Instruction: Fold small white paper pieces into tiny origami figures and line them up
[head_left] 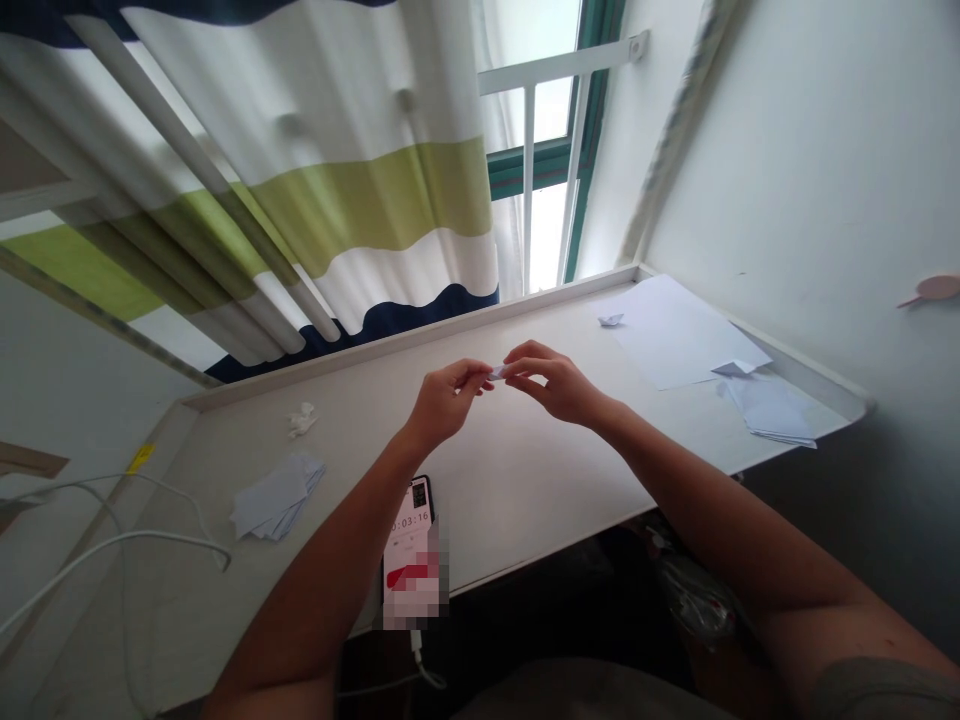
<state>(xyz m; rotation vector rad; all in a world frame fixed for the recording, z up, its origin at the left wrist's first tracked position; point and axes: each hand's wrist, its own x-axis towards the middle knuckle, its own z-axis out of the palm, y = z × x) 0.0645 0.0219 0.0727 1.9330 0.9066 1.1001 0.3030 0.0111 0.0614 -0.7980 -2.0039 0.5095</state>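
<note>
left hand (446, 402) and right hand (553, 382) both pinching a small folded white paper (496, 372), grip closed at the fingertips, held above the white tabletop (517, 490). phone showing a timer (411, 510) just beside left forearm. loose paper stack (277, 497) off left; flat white sheet (675, 330) right, small paper boat (610, 320) at its corner.

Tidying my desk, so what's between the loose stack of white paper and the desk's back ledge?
A crumpled white paper scrap lies on the desk there, as the head view shows.
</note>
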